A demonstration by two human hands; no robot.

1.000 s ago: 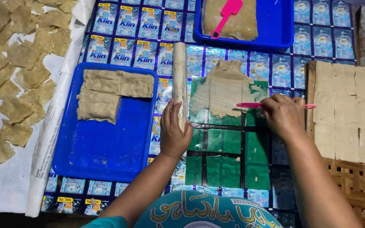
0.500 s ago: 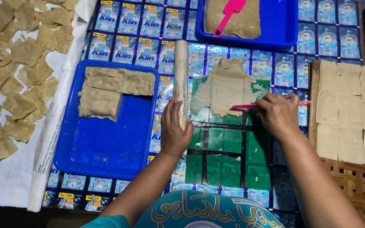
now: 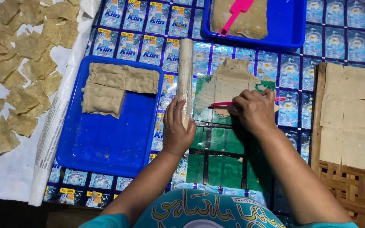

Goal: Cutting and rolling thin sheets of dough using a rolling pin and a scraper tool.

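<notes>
One thin sheet [image 3: 229, 86] is being cut at twelve o'clock; right hand [image 3: 254, 110] fingers grip a pink cutter [image 3: 222, 104], left hand [image 3: 176, 131] fingers curl round a roller [image 3: 185, 71]; many squares [image 3: 351, 114] lie finished at three o'clock.

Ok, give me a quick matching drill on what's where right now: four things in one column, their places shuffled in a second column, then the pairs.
Things:
1. pink knife
2. rolling pin
3. pink spatula
4. folded dough sheets

Places:
A. on the dough in the far blue tray
B. in the near blue tray
C. under the left hand
D. in the right hand, across the thin dough sheet

Pairs: 1-D, 2-C, 3-A, 4-B
</notes>
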